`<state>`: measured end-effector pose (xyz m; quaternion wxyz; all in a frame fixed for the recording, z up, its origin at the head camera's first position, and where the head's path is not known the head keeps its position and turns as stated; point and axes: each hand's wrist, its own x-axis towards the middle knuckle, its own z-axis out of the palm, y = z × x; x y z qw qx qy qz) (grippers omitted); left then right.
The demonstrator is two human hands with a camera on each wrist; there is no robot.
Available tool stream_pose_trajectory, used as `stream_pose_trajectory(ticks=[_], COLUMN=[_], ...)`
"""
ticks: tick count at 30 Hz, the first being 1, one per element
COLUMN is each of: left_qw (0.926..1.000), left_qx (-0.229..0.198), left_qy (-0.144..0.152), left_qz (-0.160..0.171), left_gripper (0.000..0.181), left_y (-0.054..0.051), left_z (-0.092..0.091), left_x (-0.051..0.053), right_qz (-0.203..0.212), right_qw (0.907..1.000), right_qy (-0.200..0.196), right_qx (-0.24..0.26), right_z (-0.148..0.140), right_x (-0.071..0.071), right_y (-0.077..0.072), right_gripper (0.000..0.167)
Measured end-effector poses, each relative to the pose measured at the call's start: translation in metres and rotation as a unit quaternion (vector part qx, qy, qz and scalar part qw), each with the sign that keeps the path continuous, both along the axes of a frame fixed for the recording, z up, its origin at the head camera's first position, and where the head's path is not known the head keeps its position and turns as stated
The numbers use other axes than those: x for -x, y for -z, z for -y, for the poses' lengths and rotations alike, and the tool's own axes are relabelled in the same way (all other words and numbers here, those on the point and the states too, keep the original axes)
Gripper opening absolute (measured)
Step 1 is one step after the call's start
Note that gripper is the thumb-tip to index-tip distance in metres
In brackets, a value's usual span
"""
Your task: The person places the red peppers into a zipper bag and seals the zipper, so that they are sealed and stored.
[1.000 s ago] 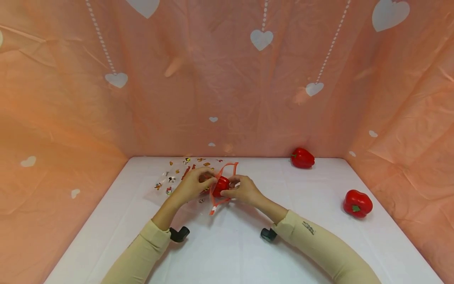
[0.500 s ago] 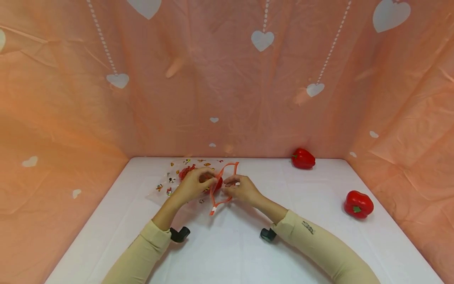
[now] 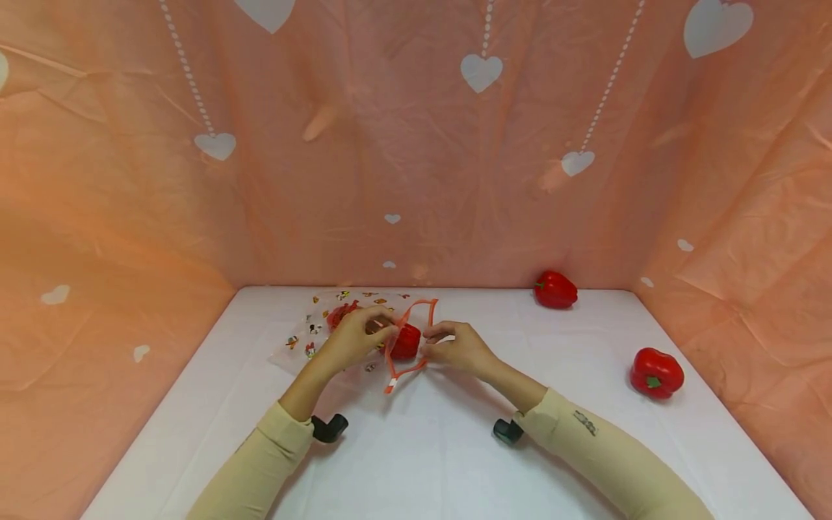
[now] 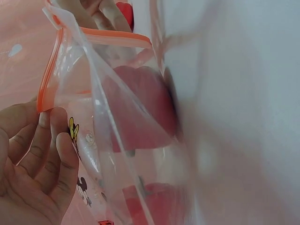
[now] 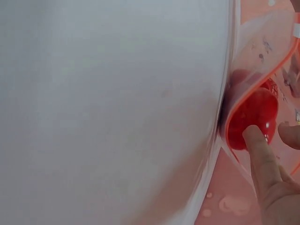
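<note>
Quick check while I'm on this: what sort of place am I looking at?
Likely a small indoor staged booth, perhaps for recording: a peach curtain printed with white hearts encloses three sides of a white-covered table. What room lies beyond isn't visible.

White table [image 3: 403, 462] — printed clear bag [image 3: 317, 331], two loose red peppers [image 3: 656, 374]

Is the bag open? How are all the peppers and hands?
Clear bag: open
Front pepper: inside bag, by its opening
Deeper pepper: inside bag, further in
Far pepper: outside, lying sideways
Rightmost pepper: outside, stem facing us
Left hand: pinching bag's rim
Right hand: not gripping, at bag's opening
</note>
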<state>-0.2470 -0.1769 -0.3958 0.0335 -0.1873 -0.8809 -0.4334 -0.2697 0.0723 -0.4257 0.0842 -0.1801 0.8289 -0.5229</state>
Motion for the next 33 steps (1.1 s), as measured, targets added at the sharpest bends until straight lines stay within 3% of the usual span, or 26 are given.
stream_pose_trajectory(ticks=[8, 14, 21, 33], left_qw=[1.0, 1.0, 1.0, 0.9999], left_qx=[-0.005, -0.006, -0.006, -0.01], left_qy=[0.002, 0.003, 0.004, 0.0], left_qz=[0.002, 0.003, 0.004, 0.011], left_gripper=[0.019, 0.019, 0.018, 0.018], left_y=[0.002, 0.002, 0.002, 0.002], left_z=[-0.001, -0.001, -0.001, -0.001], left_x=[0.001, 0.0, 0.0, 0.0], right_qz=[-0.02, -0.037, -0.072, -0.106], right_qw=[0.9996, 0.9991, 0.9963, 0.9924], right_qy=[-0.016, -0.018, -0.004, 0.018], right_qx=[0.011, -0.01, -0.048, -0.059], right_z=[-0.024, -0.043, -0.064, -0.101], right_x=[-0.004, -0.009, -0.018, -0.029], right_y=[-0.003, -0.006, -0.007, -0.01], right_gripper=[0.032, 0.034, 0.033, 0.034])
